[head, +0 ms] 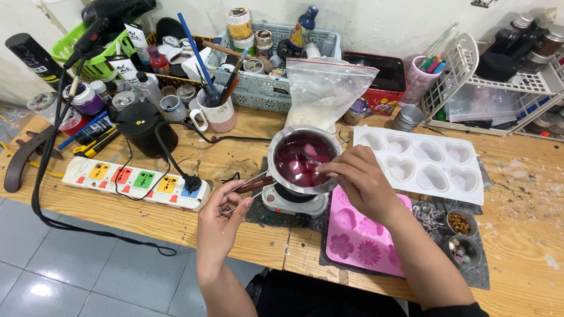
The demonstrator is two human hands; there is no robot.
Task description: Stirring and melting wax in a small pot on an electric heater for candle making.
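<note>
Gripping the saucepan handle (249, 185), the left hand (220, 220) steadies the pot of purple liquid (302, 159) while the right hand (358, 179) pinches a stirrer (310, 161).

Left hand (220, 220) steadies pot (302, 158); right hand (358, 179) stirs.

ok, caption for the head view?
Left hand steadies small pot of dark red liquid; right hand stirs it beside pink mold.
</note>
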